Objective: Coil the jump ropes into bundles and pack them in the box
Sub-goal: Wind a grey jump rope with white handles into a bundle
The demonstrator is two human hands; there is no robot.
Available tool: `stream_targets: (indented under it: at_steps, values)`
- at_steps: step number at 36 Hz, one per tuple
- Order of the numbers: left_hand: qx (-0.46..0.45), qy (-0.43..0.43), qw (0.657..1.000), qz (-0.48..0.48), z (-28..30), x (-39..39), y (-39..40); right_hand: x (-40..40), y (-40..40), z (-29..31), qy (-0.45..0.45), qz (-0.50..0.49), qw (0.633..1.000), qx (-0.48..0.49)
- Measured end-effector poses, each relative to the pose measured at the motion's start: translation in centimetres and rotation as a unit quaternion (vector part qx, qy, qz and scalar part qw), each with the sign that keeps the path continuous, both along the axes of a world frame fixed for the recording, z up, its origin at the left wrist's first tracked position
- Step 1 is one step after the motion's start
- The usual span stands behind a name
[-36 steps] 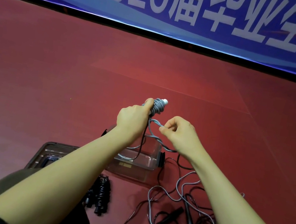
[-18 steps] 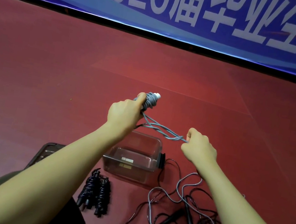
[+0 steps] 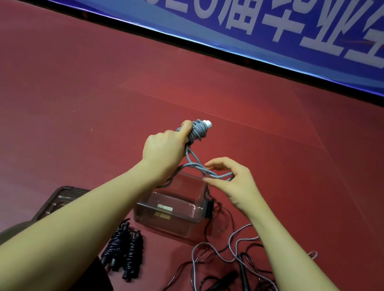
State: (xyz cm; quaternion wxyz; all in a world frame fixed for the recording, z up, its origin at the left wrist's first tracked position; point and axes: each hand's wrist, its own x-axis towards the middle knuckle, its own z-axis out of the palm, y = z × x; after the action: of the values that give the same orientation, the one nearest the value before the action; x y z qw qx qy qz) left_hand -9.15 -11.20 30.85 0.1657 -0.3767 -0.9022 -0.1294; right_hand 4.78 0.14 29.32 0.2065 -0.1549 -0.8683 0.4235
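Grey cord jump rope (image 3: 198, 131) sits wound around its handles, the left hand (image 3: 164, 149) closed tightly around that bundle above the clear plastic box (image 3: 171, 207). Right hand (image 3: 233, 182) has loosely spread fingers with loose strands draped across them. Both grips hide the handles mostly.

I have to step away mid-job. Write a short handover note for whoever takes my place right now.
Left hand grips the grey rope bundle, partly wound on its handles.
Right hand has loose grey strands draped through its relaxed fingers.
Clear box sits on the floor, no ropes visible inside; its lid lies to its left.
Done: black bundle coiled, not boxed.
Left: finish grey, coil the loose ropes, pack all.
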Motion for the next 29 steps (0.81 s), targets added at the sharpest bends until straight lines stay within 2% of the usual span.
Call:
stream_targets:
  at_steps: [5, 7, 9, 11, 13, 17, 21, 23, 27, 29]
  values:
    - [0.006, 0.005, 1.000, 0.000, 0.2, 0.0, -0.2, -0.4, -0.3, -0.4, 0.035, -0.028, 0.999, 0.018]
    - [0.013, 0.000, 1.000, 0.000, 0.1, -0.2, -0.2, -0.6, -0.6, -0.5, 0.051, -0.034, 0.997, 0.056]
    - [0.020, -0.010, 1.000, -0.001, 0.1, -0.2, -0.2, -0.8, -0.9, -0.5, 0.067, -0.094, 0.990, 0.087]
    - [0.030, -0.022, 0.999, -0.003, 0.1, 0.0, -0.1, -1.1, -1.1, -0.4, 0.116, -0.183, 0.976, 0.013]
    - [0.035, -0.032, 0.999, -0.007, 0.0, 0.2, 0.1, -1.4, -1.2, 0.0, 0.141, -0.217, 0.962, -0.091]
    - [0.039, -0.056, 0.998, 0.008, -0.1, 0.3, 0.3, -1.5, -1.3, 0.5, 0.125, -0.129, 0.965, -0.193]
    - [0.036, -0.061, 0.997, 0.010, 0.1, 0.2, 0.1, -1.7, -1.7, 0.3, 0.076, -0.037, 0.989, -0.121]
    - [0.040, -0.052, 0.998, 0.010, 0.3, -0.1, 0.0, -1.7, -1.7, 0.1, 0.083, -0.048, 0.989, -0.113]
    - [0.041, -0.046, 0.998, 0.016, 0.4, -0.5, 0.3, -1.6, -1.7, 0.2, 0.158, -0.096, 0.970, -0.160]
    - [0.035, -0.055, 0.998, 0.021, 0.3, -0.7, 0.2, -1.5, -1.6, 0.5, 0.190, -0.117, 0.964, -0.146]
